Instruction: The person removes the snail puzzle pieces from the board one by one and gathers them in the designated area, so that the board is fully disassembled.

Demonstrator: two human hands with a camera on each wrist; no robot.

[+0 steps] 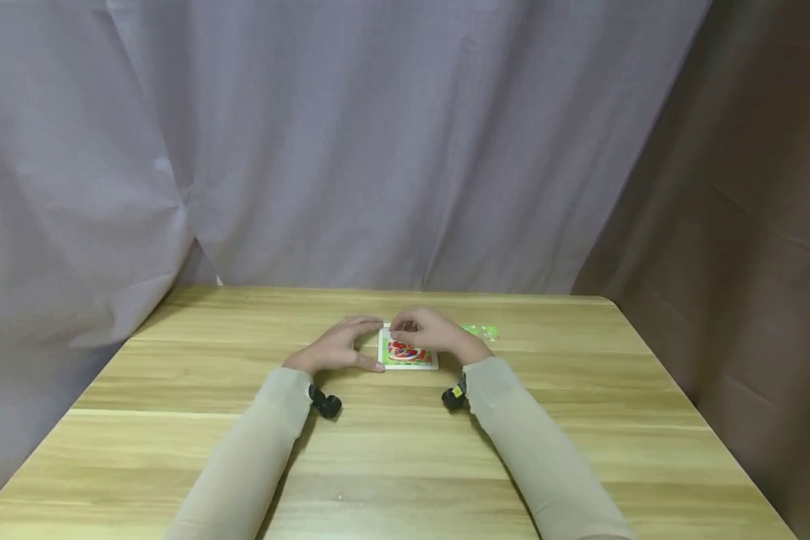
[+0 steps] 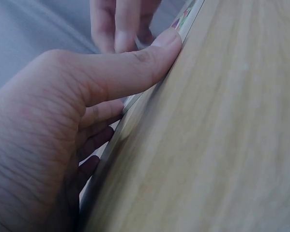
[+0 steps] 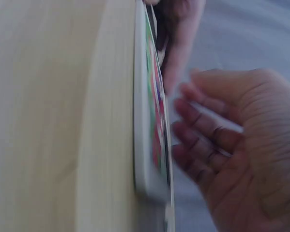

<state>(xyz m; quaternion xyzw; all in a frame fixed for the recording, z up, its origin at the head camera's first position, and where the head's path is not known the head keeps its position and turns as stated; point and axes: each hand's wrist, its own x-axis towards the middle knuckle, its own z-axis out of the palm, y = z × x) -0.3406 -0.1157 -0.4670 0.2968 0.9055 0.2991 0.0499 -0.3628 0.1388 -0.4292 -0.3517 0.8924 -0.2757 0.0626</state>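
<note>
A small square jigsaw puzzle (image 1: 408,352) with a white frame lies flat on the table; its picture is red and green. My left hand (image 1: 343,345) rests at the puzzle's left side, thumb by the near left corner and fingers reaching toward the far left one. In the left wrist view the thumb (image 2: 135,72) lies along the frame's edge. Over the upper part of the picture is my right hand (image 1: 432,334), its thumb and fingertips close together. Whether a piece sits between them is hidden. In the right wrist view its fingers (image 3: 203,140) are bent beside the frame (image 3: 141,121).
Small green pieces (image 1: 481,331) lie just beyond my right hand, to the right of the puzzle. The wooden table (image 1: 391,465) ends at a grey curtain (image 1: 324,150) behind and a darker one (image 1: 736,247) on the right. Each wrist wears a small black camera (image 1: 326,403).
</note>
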